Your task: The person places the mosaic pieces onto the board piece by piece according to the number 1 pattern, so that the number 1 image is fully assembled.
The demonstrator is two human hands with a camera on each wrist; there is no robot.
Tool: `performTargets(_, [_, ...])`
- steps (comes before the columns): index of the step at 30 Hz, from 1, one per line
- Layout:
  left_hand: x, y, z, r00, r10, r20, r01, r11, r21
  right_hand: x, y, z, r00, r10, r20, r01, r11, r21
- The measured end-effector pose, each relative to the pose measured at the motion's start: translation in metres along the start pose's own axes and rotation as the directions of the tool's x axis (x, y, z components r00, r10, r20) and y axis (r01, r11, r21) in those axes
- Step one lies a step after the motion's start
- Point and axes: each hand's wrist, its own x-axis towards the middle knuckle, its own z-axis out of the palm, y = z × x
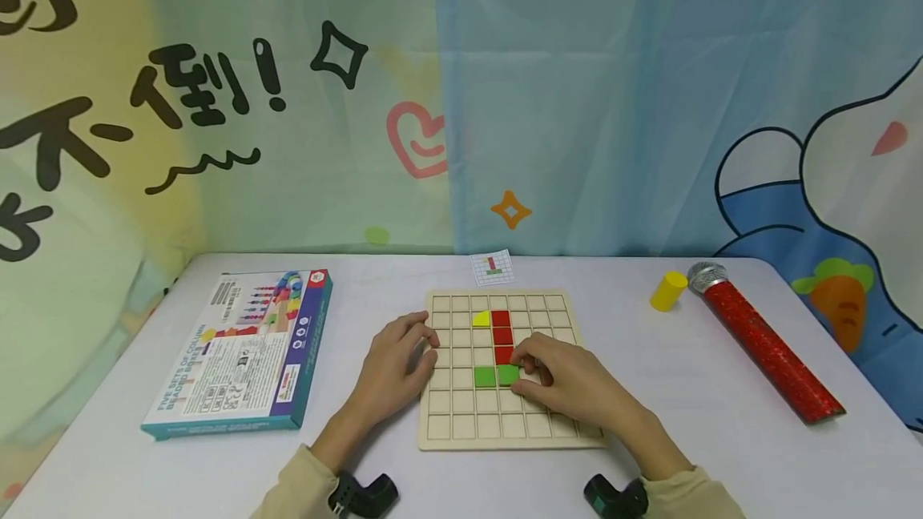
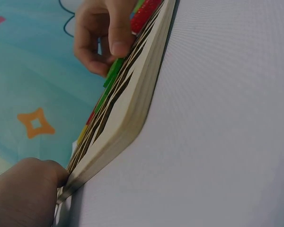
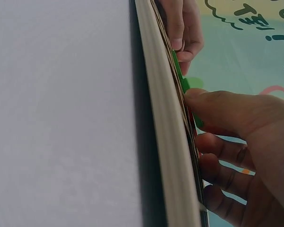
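A wooden grid board (image 1: 450, 427) lies on the table. My left hand (image 1: 395, 363) rests against its left edge with loosely bent fingers; in the left wrist view the left thumb (image 2: 31, 189) touches the rim. My right hand (image 1: 566, 375) pinches a green square tile (image 1: 508, 375) between thumb and index finger. That tile stands slightly tilted above the grid in the right wrist view. Left of it sits another green tile (image 1: 485, 376). Several red tiles (image 1: 501, 335) form a column above, the lowest partly behind the right fingertips. Beside the top red tile is a yellow tile (image 1: 481, 319).
Behind the board lies a small pattern card (image 1: 493, 267) with a red and green figure. A boxed game (image 1: 241, 351) is at the left. On the right are a yellow cylinder (image 1: 668, 291) and a red glittery microphone (image 1: 767, 343). A printed curtain (image 1: 577, 102) hangs behind the table.
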Motion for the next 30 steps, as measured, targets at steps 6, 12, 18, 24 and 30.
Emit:
performTargets(6, [0.0007,-0.0001,0.0,1.0,0.006,-0.005,-0.006,1.0,0.006,0.0013,-0.0004,0.0011,1.0,0.001,0.009,-0.001,1.0,-0.017])
performTargets(12, [0.0009,0.0001,-0.0008,1.0,-0.015,0.02,0.014,1.0,0.008,0.0019,-0.0005,0.0008,1.0,0.008,0.014,-0.008,1.0,-0.027])
performTargets(18, [0.0002,-0.0008,-0.0009,1.0,-0.005,0.004,0.005,1.0,0.01,0.0016,-0.0005,0.0009,1.0,0.007,0.017,-0.007,1.0,-0.009])
performTargets(24, [-0.0009,-0.0014,0.0006,1.0,0.004,-0.006,-0.004,1.0,0.004,0.0009,0.0012,0.0002,1.0,0.004,0.016,-0.005,1.0,0.014])
performTargets(30, [0.0002,-0.0012,0.0001,1.0,-0.009,0.018,0.009,1.0,0.003,0.0014,0.0023,0.0018,1.0,0.01,0.004,-0.01,1.0,0.005])
